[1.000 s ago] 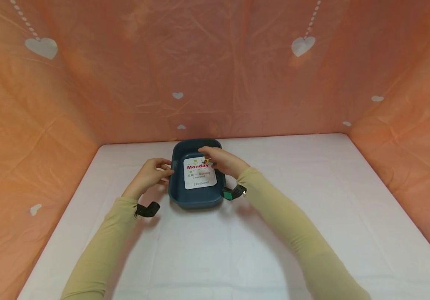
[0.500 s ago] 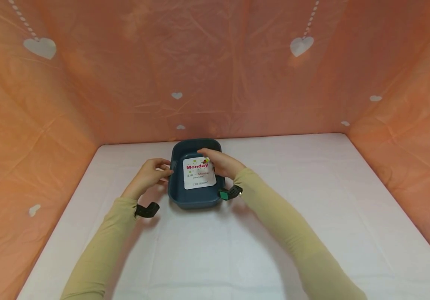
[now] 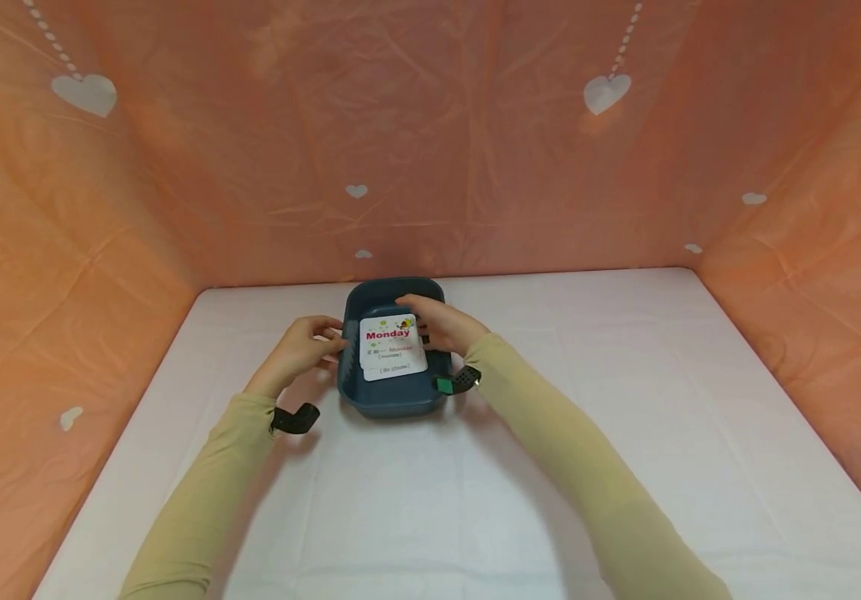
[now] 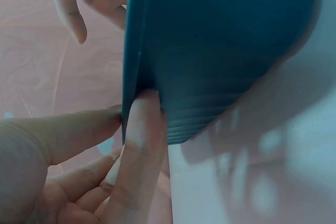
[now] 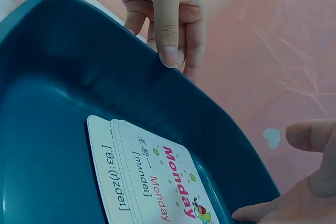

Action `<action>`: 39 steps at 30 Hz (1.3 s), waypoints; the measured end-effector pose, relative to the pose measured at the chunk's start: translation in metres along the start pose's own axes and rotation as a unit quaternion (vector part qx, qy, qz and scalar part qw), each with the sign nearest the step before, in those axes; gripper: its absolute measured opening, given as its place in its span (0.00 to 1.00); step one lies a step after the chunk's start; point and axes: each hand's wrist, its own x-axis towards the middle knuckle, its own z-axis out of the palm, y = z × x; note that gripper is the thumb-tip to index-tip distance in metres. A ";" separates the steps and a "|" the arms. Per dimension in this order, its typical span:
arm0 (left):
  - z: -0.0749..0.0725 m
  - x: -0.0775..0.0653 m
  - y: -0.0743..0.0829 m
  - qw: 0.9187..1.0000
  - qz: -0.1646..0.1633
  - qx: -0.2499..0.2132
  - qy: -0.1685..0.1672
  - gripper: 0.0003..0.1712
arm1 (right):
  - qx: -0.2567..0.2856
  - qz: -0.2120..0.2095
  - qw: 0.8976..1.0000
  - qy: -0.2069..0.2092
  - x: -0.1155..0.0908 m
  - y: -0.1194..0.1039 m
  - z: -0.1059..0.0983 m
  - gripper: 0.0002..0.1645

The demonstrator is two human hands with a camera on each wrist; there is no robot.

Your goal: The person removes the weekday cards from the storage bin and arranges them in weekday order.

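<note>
One left hand (image 3: 298, 346) pinching blue tray (image 3: 400, 407), right hand (image 3: 451, 325) spread, overlapping it beside cards (image 3: 392, 346), orange cloth (image 3: 430, 125) behind

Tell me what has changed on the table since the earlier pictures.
The stack of cards, Monday on top, has slid slightly left inside the blue tray. The right hand has also shifted a little left; whether it touches the cards is unclear. I see no new grip or release. The tray stayed put, its left rim pinched by the left hand.
</note>
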 end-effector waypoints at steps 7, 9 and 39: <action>0.000 -0.002 -0.001 1.000 -0.002 0.001 0.000 0.27 | 0.030 0.003 1.000 0.008 0.006 0.003 0.000 0.45; 0.000 -0.003 -0.001 1.000 -0.001 0.001 0.000 0.27 | 0.036 0.005 0.999 0.010 0.006 0.003 0.001 0.44; 0.001 -0.002 0.000 1.000 0.011 -0.004 -0.002 0.28 | 0.020 -0.007 1.000 0.020 -0.001 -0.003 -0.001 0.43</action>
